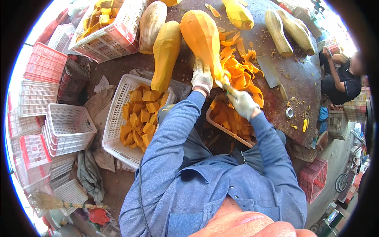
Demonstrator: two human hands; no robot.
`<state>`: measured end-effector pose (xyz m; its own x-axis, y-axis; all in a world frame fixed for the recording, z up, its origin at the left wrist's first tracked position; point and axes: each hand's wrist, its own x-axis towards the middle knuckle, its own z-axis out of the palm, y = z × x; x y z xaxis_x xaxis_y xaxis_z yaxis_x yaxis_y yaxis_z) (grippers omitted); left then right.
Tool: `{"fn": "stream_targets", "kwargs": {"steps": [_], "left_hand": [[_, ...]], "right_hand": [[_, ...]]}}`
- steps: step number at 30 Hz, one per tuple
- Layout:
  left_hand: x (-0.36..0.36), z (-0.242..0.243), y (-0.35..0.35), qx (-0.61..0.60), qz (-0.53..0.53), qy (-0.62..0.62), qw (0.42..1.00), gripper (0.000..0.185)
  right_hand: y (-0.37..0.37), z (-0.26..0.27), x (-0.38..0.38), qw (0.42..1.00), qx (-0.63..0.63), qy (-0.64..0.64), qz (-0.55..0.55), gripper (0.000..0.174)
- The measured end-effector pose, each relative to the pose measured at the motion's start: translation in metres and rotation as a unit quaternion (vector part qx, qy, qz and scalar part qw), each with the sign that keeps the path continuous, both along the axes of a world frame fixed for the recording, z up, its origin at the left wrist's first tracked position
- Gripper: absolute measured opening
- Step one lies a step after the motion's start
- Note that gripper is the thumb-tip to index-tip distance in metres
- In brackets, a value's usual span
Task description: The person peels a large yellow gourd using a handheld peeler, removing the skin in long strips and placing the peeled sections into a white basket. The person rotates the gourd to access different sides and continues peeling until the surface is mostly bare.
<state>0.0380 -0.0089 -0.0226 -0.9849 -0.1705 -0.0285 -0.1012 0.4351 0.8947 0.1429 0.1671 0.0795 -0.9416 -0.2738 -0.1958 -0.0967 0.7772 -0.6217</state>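
A large peeled orange squash [199, 32] lies on the table before me, its narrow end towards me. My gloved left hand [202, 76] holds it near that end, fingers laid over the top. In my gloved right hand [242, 102] is a peeler [227, 86], its head against the squash's near right side and partly hidden by peel. Curled orange peelings [238, 71] are heaped just beyond that hand. Left of the squash lies another peeled one [167, 53], yellower, its near end over the edge. Below my right hand, a tub [218, 126] holds more peelings.
A white crate [111, 130] of squash chunks stands at my left; another chunk-filled crate [102, 49] is farther back. A cleaver [268, 71], a tape roll [289, 113] and unpeeled squashes [278, 34] lie on the table [299, 71]. A person [340, 80] sits beyond its right edge.
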Motion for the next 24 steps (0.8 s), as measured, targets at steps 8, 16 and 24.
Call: {"fn": "stream_targets", "kwargs": {"steps": [8,16,24], "left_hand": [[0.004,0.011,0.005,-0.024,-0.015,-0.047,0.998,0.065],[0.006,0.009,0.005,-0.034,-0.011,-0.045,0.998,0.066],[0.007,0.022,0.004,-0.008,-0.013,-0.055,0.998,0.066]], "right_hand": [[-0.004,0.001,-0.047,0.972,-0.138,0.176,-0.076,0.042],[-0.019,-0.045,-0.120,0.986,0.033,0.142,-0.078,0.043],[-0.006,-0.031,-0.066,0.995,0.010,0.091,-0.027,0.040]]}}
